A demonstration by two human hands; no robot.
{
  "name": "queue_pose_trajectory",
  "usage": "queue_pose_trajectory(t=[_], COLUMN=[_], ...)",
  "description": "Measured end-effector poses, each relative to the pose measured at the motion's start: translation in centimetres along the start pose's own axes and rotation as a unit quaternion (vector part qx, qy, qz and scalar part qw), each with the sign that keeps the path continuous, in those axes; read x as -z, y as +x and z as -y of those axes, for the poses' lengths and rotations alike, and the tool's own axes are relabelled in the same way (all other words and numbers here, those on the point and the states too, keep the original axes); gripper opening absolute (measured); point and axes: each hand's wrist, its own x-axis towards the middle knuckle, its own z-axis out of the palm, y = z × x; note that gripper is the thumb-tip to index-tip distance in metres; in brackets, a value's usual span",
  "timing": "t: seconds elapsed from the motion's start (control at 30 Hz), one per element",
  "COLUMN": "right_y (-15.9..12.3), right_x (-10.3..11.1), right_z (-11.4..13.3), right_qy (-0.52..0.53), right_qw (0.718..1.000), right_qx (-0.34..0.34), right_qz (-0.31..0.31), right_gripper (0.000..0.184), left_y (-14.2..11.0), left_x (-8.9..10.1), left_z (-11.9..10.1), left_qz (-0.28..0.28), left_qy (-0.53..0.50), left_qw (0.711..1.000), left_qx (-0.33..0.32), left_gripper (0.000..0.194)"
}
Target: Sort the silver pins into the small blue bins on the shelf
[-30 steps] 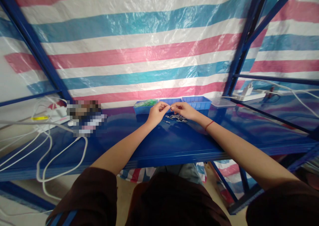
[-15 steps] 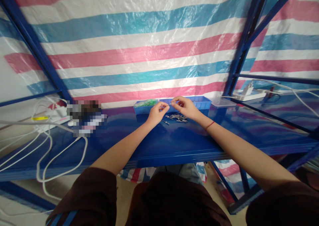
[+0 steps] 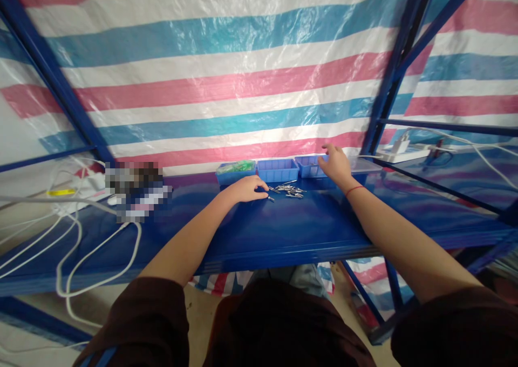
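One metal pin [image 3: 271,198] lies by left hand [image 3: 247,189], grip unclear; right hand [image 3: 337,166], grip spread, at blue bin [image 3: 308,170].

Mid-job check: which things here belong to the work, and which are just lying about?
Seemingly in use:
- small metal pieces, by the left hand
- blue bins, the right hand near one

Seemingly just lying about:
- white cables
- white power strip
- yellow object

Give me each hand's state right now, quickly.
Left hand: fingertips at a small metal piece; whether pinching it can't be told.
Right hand: open, at the right blue bin.
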Motion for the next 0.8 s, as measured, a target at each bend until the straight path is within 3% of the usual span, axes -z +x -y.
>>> queue_pose_trajectory(t=[0.13, 0.23, 0.33, 0.4, 0.57, 0.8], right_y=[0.0, -0.8, -2.3, -3.3, -4.7, -4.5], right_x=[-0.1, -0.3, -0.7, -1.1, -2.1, -3.0], right_z=[1.1, 3.6, 6.4, 7.8, 9.0, 8.3], right_qy=[0.022, 0.067, 0.134, 0.156, 0.129, 0.231], right_qw=[0.999, 0.987, 0.93, 0.9, 0.906, 0.897], right_qx=[0.013, 0.081, 0.187, 0.225, 0.261, 0.199], right_qz=[0.023, 0.12, 0.286, 0.34, 0.308, 0.32], right_gripper=[0.034, 0.018, 0.021, 0.023, 0.023, 0.032], left_y=[0.4, 0.6, 0.6, 0.5, 0.7, 1.2], left_x=[-0.7, -1.2, -1.4, -1.4, -1.2, -1.8], left_z=[0.3, 0.0, -0.5, -0.8, -1.6, -1.9], left_qz=[0.009, -0.005, -0.033, -0.067, -0.141, -0.221], left_qy=[-0.038, -0.004, 0.022, 0.02, -0.031, -0.13], left_qw=[0.999, 1.0, 0.999, 0.998, 0.99, 0.966], left_qx=[-0.028, -0.023, 0.001, 0.007, 0.007, 0.036], left_gripper=[0.012, 0.012, 0.015, 0.016, 0.015, 0.014])
